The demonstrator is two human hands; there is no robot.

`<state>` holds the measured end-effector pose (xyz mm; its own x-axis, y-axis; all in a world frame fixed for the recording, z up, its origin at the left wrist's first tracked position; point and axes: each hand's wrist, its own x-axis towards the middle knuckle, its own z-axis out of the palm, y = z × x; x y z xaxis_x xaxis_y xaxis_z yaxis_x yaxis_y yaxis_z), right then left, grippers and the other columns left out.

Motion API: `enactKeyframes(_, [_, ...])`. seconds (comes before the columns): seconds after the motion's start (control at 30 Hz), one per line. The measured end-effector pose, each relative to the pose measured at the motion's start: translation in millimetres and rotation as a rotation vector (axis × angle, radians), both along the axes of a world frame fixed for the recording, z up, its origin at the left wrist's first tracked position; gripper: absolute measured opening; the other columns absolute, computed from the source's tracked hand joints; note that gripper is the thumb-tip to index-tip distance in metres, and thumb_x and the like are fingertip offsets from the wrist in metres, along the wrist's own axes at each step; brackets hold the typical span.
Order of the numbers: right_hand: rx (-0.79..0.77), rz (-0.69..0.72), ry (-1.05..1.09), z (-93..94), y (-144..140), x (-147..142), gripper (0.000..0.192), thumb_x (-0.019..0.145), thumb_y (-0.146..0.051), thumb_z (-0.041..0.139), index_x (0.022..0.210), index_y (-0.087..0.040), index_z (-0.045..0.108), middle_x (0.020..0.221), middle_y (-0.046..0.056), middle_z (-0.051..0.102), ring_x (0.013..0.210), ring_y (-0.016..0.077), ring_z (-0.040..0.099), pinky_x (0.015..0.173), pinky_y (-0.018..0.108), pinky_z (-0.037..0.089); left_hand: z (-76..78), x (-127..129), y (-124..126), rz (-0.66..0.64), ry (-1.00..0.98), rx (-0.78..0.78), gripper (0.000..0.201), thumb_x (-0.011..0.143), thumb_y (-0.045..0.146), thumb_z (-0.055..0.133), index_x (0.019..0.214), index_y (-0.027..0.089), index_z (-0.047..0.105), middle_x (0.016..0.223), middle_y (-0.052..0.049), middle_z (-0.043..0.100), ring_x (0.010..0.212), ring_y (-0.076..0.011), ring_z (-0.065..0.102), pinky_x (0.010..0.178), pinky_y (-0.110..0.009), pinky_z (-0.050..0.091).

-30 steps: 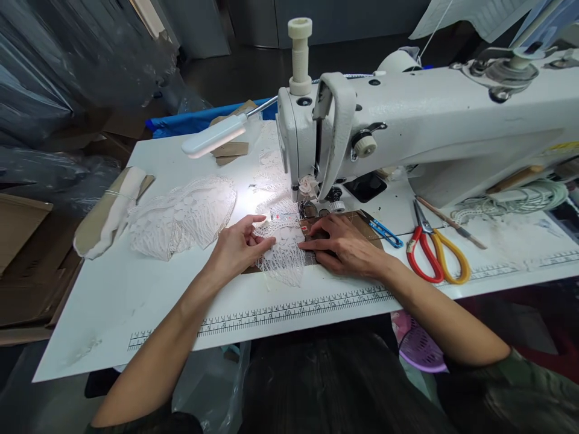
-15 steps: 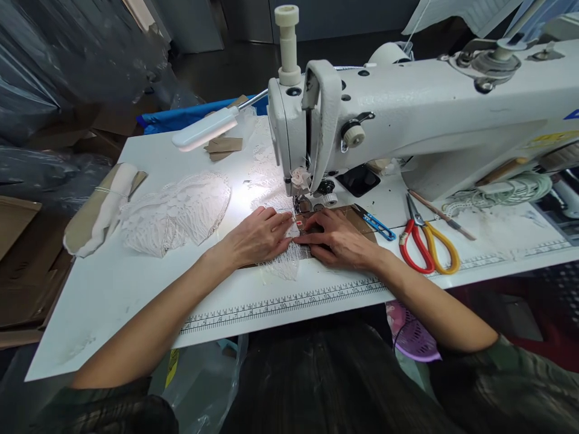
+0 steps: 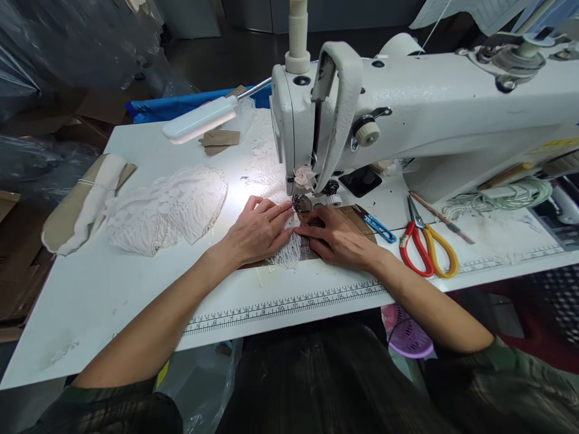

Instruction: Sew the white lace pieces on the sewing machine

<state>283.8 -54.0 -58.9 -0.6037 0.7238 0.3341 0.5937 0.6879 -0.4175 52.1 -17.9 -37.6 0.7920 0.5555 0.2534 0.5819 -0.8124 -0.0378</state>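
Observation:
A strip of white lace point(image 3: 286, 258) runs toward the presser foot point(image 3: 296, 204) of the sewing machine point(image 3: 384, 102). My left hand point(image 3: 256, 232) lies flat over the lace, fingers stretched toward the foot. On the other side, my right hand point(image 3: 341, 238) rests on the brown sheet point(image 3: 309, 251), its index fingertip touching the lace edge and its fingers apart. Both hands are just in front of the needle area. What lies under the left palm is hidden, and the machine head hides part of the lace behind.
Blue thread snips point(image 3: 380, 228) and red-and-yellow scissors point(image 3: 420, 241) lie right of my right hand. A heap of white lace point(image 3: 167, 208) and a tied roll point(image 3: 85, 202) are at left. A lamp point(image 3: 201, 117) lights the bed. A printed ruler point(image 3: 289, 306) follows the front edge.
The lace's near end has moved a little toward the presser foot. My left hand has shifted slightly forward, fingers flatter. The view has moved slightly too.

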Motion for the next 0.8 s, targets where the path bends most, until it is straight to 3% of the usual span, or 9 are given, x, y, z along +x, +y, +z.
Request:
enactKeyframes(0.37, [0.024,-0.005,0.036,-3.4,3,-1,0.032,0.093,-0.020,0.052,0.119,-0.024,0.070,0.110,0.012,0.056,0.106,0.0254,0.052,0.094,0.047,0.049,-10.7,3,-3,0.037,-0.059,0.016,0.039,0.098,0.032,0.043,0.124,0.012,0.063,0.138,-0.014,0.060,0.098,-0.0286,0.059,0.091,-0.050,0.039])
enactKeyframes(0.63, [0.095,0.013,0.063,-9.1,5,1,0.031,0.090,-0.016,0.053,0.114,-0.025,0.072,0.107,0.010,0.056,0.102,0.0242,0.051,0.091,0.046,0.050,-7.5,7,-12,0.108,-0.061,0.042,0.038,0.097,0.033,0.044,0.125,0.012,0.060,0.140,-0.016,0.057,0.104,-0.0311,0.059,0.093,-0.052,0.038])
enactKeyframes(0.8, [0.089,0.013,0.047,-6.4,6,1,0.034,0.089,-0.014,0.053,0.115,-0.025,0.071,0.106,0.010,0.056,0.100,0.0243,0.052,0.089,0.046,0.050,-7.9,5,-12,0.026,-0.166,0.082,0.025,0.095,0.024,0.048,0.109,0.017,0.068,0.116,-0.008,0.072,0.090,-0.0237,0.064,0.087,-0.046,0.043])
